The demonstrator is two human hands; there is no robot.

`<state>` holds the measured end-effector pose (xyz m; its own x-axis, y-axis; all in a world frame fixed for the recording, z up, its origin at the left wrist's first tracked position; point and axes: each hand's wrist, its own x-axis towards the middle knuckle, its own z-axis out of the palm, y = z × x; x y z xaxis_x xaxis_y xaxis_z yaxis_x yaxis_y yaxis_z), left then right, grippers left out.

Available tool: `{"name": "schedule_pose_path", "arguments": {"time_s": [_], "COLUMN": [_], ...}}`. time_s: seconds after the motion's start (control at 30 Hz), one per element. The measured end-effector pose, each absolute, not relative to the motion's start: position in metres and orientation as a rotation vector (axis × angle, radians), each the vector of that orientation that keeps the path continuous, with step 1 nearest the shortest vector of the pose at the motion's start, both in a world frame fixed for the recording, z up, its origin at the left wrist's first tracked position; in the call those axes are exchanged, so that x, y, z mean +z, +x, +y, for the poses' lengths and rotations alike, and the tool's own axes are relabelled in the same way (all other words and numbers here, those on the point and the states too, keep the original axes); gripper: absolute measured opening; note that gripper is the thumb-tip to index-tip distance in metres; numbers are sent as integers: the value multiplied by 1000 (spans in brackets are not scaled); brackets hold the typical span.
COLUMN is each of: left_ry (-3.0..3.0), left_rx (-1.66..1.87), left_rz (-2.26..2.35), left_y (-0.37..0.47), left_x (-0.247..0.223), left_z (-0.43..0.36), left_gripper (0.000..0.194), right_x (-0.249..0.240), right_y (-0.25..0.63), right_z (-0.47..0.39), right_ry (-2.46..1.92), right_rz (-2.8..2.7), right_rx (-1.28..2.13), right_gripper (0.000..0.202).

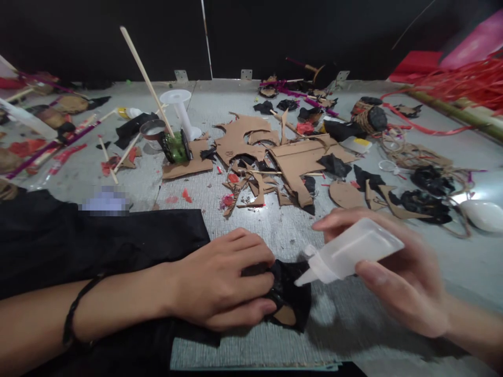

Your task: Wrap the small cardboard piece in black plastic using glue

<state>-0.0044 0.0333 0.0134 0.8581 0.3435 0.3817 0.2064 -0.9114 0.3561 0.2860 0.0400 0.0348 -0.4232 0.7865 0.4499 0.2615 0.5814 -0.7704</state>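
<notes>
My left hand (223, 280) bends its fingers over a piece of cardboard covered in shiny black material (295, 298), holding it against the table. A bit of bare brown cardboard shows near its lower edge; the rest of what lies beneath my fingers is hidden. In my right hand (408, 277) is a translucent squeeze bottle (359, 248), gripped between thumb and fingers. The bottle tilts down to the left, its pointed nozzle at the black material; whether the tip touches I cannot tell. Black cloth (157, 235) spreads beneath and beside my left arm.
Cut cardboard scraps (296, 157) cover the table's middle. Behind them stand a white spool (178, 104) and a green reel (175, 147) with a wooden stick leaning up from it. Twine-wrapped pieces (369, 115), black scraps (426, 204) and red strips (463, 84) lie to the right.
</notes>
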Motion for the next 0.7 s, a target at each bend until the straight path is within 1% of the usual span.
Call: {"name": "schedule_pose_path", "arguments": {"time_s": [0.13, 0.3, 0.47, 0.7], "left_ry": [2725, 2718, 2715, 2715], "left_rx": [643, 680, 742, 724], "left_rz": [404, 400, 389, 395], "left_y": [-4, -5, -4, -4], "left_x": [14, 12, 10, 12], "left_z": [34, 34, 34, 34], "left_gripper": [33, 32, 32, 33], "right_x": [35, 31, 27, 24], "right_y": [286, 286, 283, 284], "right_z": [41, 41, 40, 38], "right_ry": [-823, -888, -907, -919], "right_rz": [-2019, -2028, -2049, -2042], "right_rx": [738, 651, 632, 617], "right_gripper": [23, 26, 22, 27]}}
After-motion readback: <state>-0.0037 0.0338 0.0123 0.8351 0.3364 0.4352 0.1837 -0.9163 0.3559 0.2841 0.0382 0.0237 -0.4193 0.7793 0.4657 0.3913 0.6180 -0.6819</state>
